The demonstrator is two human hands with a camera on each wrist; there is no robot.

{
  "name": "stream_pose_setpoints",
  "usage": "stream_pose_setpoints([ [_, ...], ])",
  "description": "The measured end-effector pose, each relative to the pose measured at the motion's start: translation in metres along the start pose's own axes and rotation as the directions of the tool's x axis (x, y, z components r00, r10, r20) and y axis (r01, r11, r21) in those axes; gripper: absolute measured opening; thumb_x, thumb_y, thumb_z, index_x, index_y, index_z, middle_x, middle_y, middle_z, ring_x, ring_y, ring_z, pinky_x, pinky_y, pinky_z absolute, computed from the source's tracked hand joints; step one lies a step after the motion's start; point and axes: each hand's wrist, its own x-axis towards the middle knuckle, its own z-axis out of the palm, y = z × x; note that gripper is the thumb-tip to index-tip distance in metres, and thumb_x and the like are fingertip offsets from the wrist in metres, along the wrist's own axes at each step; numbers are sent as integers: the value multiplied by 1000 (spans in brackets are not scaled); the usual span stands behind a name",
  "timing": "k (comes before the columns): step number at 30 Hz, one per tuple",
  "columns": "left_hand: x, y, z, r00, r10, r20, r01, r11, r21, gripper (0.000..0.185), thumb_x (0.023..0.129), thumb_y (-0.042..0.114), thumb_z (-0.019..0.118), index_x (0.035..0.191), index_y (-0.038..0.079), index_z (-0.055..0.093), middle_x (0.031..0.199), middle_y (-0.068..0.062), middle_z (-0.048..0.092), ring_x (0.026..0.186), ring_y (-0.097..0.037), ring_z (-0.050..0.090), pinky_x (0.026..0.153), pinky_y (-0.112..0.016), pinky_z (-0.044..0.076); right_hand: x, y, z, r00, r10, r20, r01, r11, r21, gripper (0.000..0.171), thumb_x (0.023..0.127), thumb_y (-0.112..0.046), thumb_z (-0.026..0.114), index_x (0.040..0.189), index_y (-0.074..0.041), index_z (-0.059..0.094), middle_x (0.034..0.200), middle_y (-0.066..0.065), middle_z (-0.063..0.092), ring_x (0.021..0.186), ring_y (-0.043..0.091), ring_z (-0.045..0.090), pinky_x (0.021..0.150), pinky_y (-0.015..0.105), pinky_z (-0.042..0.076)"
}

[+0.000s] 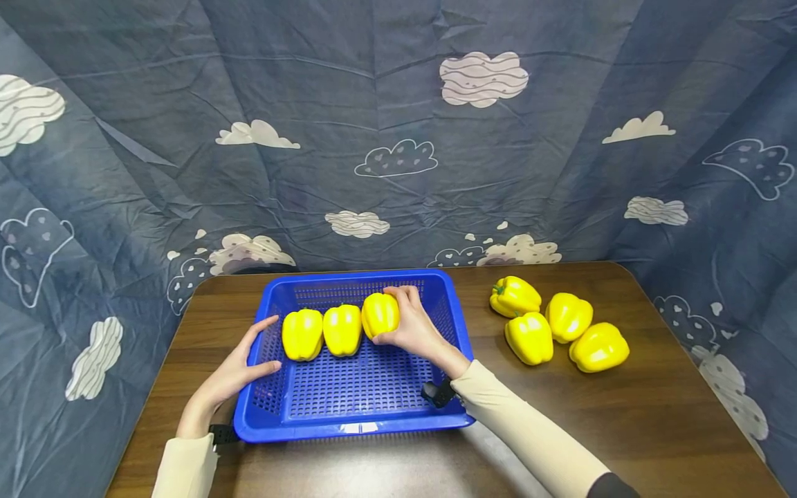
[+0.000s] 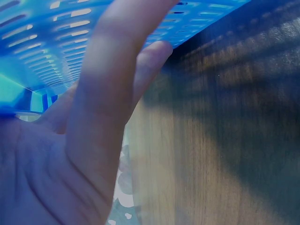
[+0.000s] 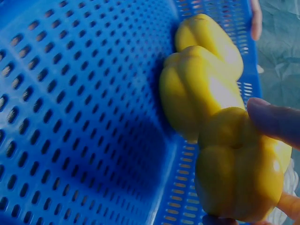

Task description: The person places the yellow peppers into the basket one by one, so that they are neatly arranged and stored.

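A blue perforated basket (image 1: pixel 349 418) sits on a brown wooden table (image 1: pixel 654 415). Three yellow bell peppers lie in a row along its far side. My right hand (image 1: pixel 412 325) grips the rightmost pepper (image 1: pixel 379 315), which rests in the basket next to the middle pepper (image 1: pixel 342 330) and the left pepper (image 1: pixel 301 334). In the right wrist view my fingertips (image 3: pixel 274 119) curl over that pepper (image 3: pixel 239 168). My left hand (image 1: pixel 239 366) lies open against the basket's left rim, fingers straight; in the left wrist view the fingers (image 2: pixel 112 89) press the blue wall (image 2: pixel 42 42).
Several more yellow peppers (image 1: pixel 557 325) lie loose on the table right of the basket. A blue cloth with cloud prints (image 1: pixel 398 138) hangs behind and around the table. Bare tabletop shows in front of the basket (image 1: pixel 386 470).
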Motion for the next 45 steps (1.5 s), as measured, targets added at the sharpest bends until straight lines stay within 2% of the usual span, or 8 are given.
stream_pose_setpoints([
  [6, -1, 1, 0, 1000, 11, 2, -11, 1000, 16, 78, 89, 10, 64, 151, 16, 18, 150, -30, 12, 120, -57, 37, 82, -56, 50, 0, 3, 5, 1000, -8, 18, 9, 999, -54, 88, 55, -12, 90, 131, 1, 46, 120, 20, 39, 106, 38, 51, 91, 47, 45],
  [16, -1, 2, 0, 1000, 2, 6, -2, 1000, 12, 79, 89, 11, 65, 151, 17, 17, 151, -29, 10, 121, -57, 36, 82, -56, 50, 2, 9, 11, 1000, -13, 6, 13, 997, -76, 88, 55, -12, 91, 129, 2, 46, 119, 22, 39, 107, 40, 50, 92, 49, 45],
  [27, -1, 0, 0, 1000, 20, 1, -20, 1000, -4, 77, 88, 8, 64, 150, 15, 18, 148, -31, 15, 115, -53, 43, 80, -52, 53, 0, 8, 15, 997, 26, 69, -20, 996, -84, 86, 56, -11, 91, 127, 6, 47, 119, 24, 39, 104, 40, 53, 93, 46, 45],
  [34, 0, -1, 2, 1000, 21, 7, -21, 1000, 0, 77, 89, 9, 64, 150, 16, 18, 149, -30, 13, 118, -56, 39, 80, -54, 52, -2, 8, 9, 992, 50, 111, -40, 995, -90, 83, 55, -4, 88, 127, 6, 47, 119, 26, 40, 103, 40, 53, 94, 47, 44],
  [45, -1, 0, 2, 999, 35, -8, -35, 999, 21, 77, 88, 9, 64, 150, 13, 18, 148, -31, 15, 119, -54, 39, 85, -54, 49, -1, 10, 13, 997, 19, 70, -11, 994, -106, 79, 55, -3, 88, 122, 7, 48, 114, 26, 42, 101, 39, 53, 92, 47, 46],
])
